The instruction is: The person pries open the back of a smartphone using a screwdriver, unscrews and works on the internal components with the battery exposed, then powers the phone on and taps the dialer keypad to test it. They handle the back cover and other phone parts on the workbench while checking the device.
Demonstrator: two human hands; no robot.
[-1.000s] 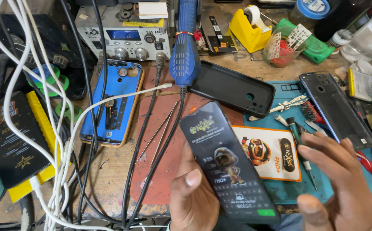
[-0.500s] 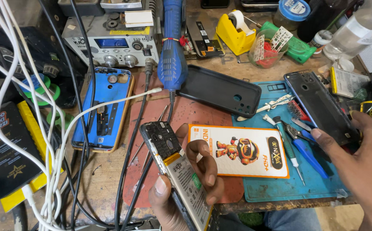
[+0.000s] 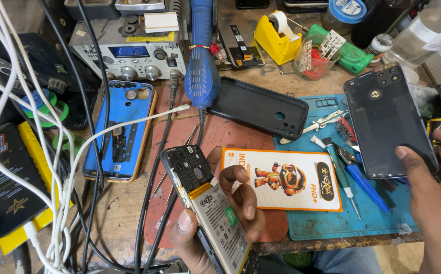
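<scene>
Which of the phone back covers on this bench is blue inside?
The blue back cover lying left of the hot-air tool, near the cables. The soft case in the middle and the cover in the right hand are black.

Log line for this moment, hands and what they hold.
left hand: holds opened phone, battery side up | right hand: holds dark back cover | between: orange-edged box

Bare tabletop point(image 3: 124, 213) shows only at 7 o'clock, crossed by cables point(image 3: 63, 203). The red mat point(image 3: 230, 137) at centre is open between the opened phone point(image 3: 205, 213) and black case point(image 3: 261, 107). At 3 o'clock, tools point(image 3: 352, 167) crowd the blue mat point(image 3: 352, 228).
</scene>
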